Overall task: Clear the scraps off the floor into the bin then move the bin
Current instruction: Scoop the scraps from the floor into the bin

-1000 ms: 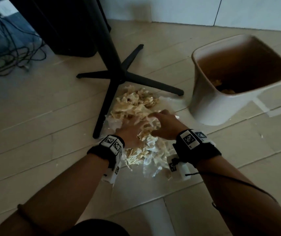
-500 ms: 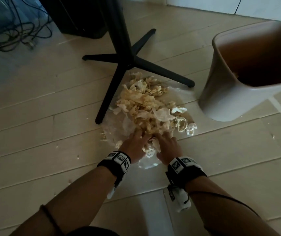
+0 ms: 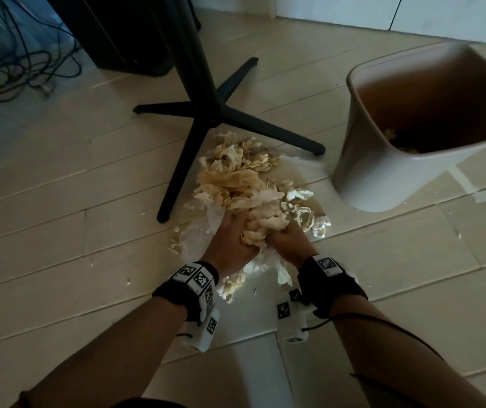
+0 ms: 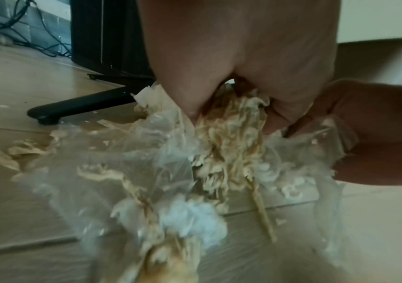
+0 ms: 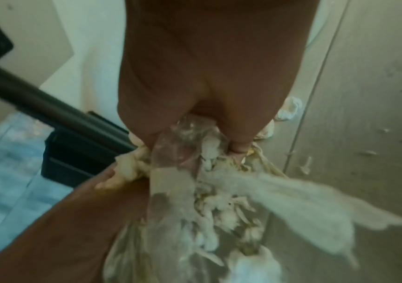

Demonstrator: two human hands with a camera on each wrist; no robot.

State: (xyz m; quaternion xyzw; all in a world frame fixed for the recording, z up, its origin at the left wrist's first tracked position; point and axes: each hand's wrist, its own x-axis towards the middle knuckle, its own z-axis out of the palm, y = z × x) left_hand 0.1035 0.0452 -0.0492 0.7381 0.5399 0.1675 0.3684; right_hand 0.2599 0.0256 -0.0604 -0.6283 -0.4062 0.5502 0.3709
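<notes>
A heap of pale yellow and white scraps (image 3: 235, 181) lies on the wood floor, mixed with thin clear plastic (image 4: 132, 157). My left hand (image 3: 230, 240) and right hand (image 3: 287, 240) sit side by side at the near end of the heap, fingers curled round one clump of scraps (image 3: 262, 228) between them. In the wrist views the scraps (image 4: 231, 134) and plastic (image 5: 195, 172) hang from both grips. The beige bin (image 3: 389, 178) stands upright to the right, with a few scraps on its bottom.
A black stand's four-legged base (image 3: 203, 119) straddles the far edge of the heap; one leg runs along its left side. A dark cabinet (image 3: 124, 33) and tangled cables (image 3: 15, 72) sit at the back left. Small crumbs (image 3: 128, 280) dot the floor.
Both hands drew back from the middle of the heap to its near end and closed together round a clump. The view shifted slightly, showing the bin from farther off.
</notes>
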